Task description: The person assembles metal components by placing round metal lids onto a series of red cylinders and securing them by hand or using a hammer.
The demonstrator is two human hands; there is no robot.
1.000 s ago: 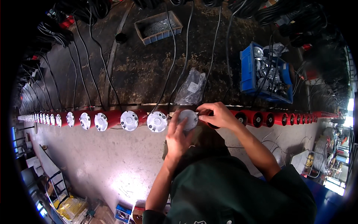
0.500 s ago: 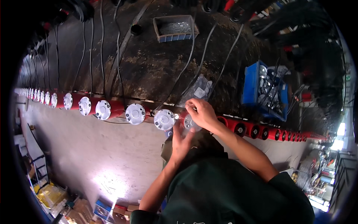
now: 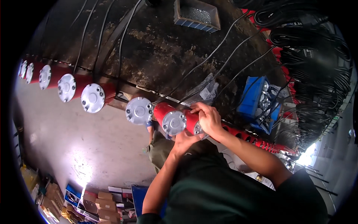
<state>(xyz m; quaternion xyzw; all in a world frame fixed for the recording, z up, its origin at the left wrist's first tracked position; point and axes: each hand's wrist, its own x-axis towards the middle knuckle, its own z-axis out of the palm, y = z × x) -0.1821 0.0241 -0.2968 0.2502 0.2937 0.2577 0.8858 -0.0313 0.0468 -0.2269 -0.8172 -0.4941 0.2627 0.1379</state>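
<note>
At the dark bench's near edge, both my hands work at a red cylinder [image 3: 191, 120] with a round silver end cap [image 3: 197, 128]. My left hand [image 3: 182, 142] is closed around the lower rim of that cap, thumb toward the right. From above, my right hand [image 3: 209, 118] bends over the same cylinder with fingers curled and pinched; what lies between its fingertips is hidden. Immediately left sits another red cylinder [image 3: 162, 111], its silver cap [image 3: 174, 123] with small dark screw holes facing me. Beyond it another capped end [image 3: 139, 111] shows.
More capped red cylinders [image 3: 93, 98] line the bench edge leftward; uncapped ones run off to the right. A blue bin [image 3: 250, 98] holds silver parts. A grey tray [image 3: 181, 19] has small metal pieces. Near them lie a clear plastic bag [image 3: 209, 89], black cables and coiled cable bundles [image 3: 309, 41].
The view has swung, and the row now slants down to the right. My left hand has shifted from between two caps to the lower rim of one; my right hand stays over the same spot.
</note>
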